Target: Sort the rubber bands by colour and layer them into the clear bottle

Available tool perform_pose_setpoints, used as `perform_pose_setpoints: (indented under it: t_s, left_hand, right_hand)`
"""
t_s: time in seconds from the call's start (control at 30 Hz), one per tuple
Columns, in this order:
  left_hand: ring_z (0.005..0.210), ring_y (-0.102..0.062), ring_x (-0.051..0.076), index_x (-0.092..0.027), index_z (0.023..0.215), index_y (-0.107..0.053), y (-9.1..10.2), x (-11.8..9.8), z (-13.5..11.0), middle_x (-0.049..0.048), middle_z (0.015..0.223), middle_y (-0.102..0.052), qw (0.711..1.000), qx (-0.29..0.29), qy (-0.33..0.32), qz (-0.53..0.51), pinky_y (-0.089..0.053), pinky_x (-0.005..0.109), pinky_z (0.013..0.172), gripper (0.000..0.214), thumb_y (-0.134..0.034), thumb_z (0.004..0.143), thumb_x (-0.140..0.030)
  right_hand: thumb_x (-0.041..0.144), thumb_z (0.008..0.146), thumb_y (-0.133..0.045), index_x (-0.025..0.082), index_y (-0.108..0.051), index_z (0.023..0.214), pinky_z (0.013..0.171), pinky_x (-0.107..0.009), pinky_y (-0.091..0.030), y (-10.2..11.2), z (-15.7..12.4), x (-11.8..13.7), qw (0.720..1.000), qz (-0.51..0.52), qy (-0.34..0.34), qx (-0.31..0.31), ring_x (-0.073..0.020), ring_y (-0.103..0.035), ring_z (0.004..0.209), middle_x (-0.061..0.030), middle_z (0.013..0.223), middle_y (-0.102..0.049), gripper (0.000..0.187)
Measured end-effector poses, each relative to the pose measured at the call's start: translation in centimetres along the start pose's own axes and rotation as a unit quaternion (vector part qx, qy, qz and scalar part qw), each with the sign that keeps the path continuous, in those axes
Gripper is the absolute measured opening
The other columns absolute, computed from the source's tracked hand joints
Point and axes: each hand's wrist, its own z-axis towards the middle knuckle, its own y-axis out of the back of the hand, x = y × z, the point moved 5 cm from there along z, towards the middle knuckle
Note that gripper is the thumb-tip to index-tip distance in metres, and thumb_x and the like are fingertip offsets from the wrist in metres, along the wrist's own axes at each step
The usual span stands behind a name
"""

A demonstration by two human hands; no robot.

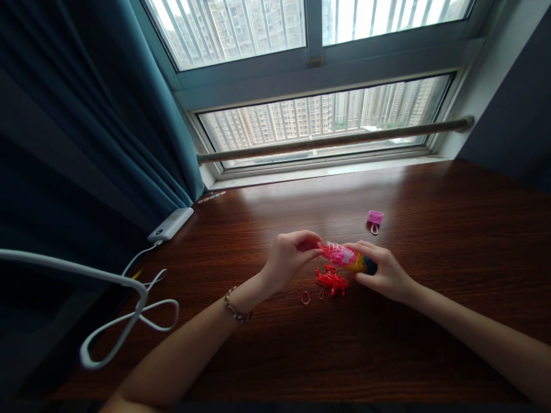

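A clear tube (344, 256) packed with small rubber bands lies sideways above the table, its layers running from red and pink through yellow to dark blue. My right hand (385, 272) grips it around the blue and yellow end. At the red end, the fingers of my left hand (290, 255) are pinched together against the tube's mouth; what sits between the fingertips is too small to make out. Just below the tube, a loose pile of red rubber bands (331, 281) rests on the table. One single rubber band (305, 297) lies apart, left of the pile.
Beyond my right hand, a pink cap with a loop (375, 218) lies on the brown wooden table (430, 344). At the left are a white power bank (171, 225) and a looping white cable (142, 304). A blue curtain (167, 143) and a barred window border the far side.
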Motion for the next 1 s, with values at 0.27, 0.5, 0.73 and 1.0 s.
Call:
perform_pose_setpoints:
  t_s: [0.27,0.5,0.73,1.0]
  left_hand:
    - [0.086,-0.062,0.017,-0.010,0.092,-0.061,0.5,-0.1,0.6,0.0091,0.093,-0.065,0.987,0.092,0.061,-0.119,-0.051,0.034,0.083,0.029,-0.068,0.068,-0.025]
    - [0.086,-0.060,0.015,-0.011,0.086,-0.065,0.2,-0.8,0.5,0.0093,0.098,-0.060,0.993,0.072,-0.023,-0.089,-0.053,0.030,0.079,0.017,-0.065,0.072,-0.020]
    - [0.082,-0.057,0.014,-0.019,0.082,-0.070,0.7,-1.3,0.5,0.0064,0.089,-0.060,0.992,0.030,-0.114,0.041,-0.051,0.029,0.074,0.011,-0.062,0.075,-0.023]
    - [0.086,-0.058,0.014,-0.018,0.088,-0.069,0.4,-1.0,0.6,0.0071,0.096,-0.061,0.993,0.061,-0.101,-0.020,-0.051,0.026,0.074,0.015,-0.059,0.078,-0.023]
  right_hand:
    - [0.011,0.065,-0.056,0.019,-0.056,0.112,0.079,-0.032,-0.043,0.0,0.0,-0.4,0.999,0.029,-0.018,-0.007,-0.0232,-0.056,0.090,-0.0054,0.099,-0.060,0.048]
    - [0.012,0.065,-0.057,0.018,-0.056,0.111,0.082,-0.034,-0.043,0.1,0.1,-0.4,0.999,0.040,-0.024,-0.005,-0.0242,-0.056,0.093,-0.0056,0.102,-0.060,0.047]
    - [0.015,0.065,-0.058,0.019,-0.056,0.113,0.085,-0.035,-0.043,0.2,0.0,-0.4,0.998,0.051,-0.023,-0.009,-0.0256,-0.056,0.094,-0.0059,0.104,-0.060,0.048]
    - [0.013,0.066,-0.057,0.018,-0.055,0.113,0.082,-0.033,-0.044,0.1,0.0,-0.1,0.998,0.065,-0.020,-0.006,-0.0246,-0.056,0.093,-0.0056,0.102,-0.060,0.048]
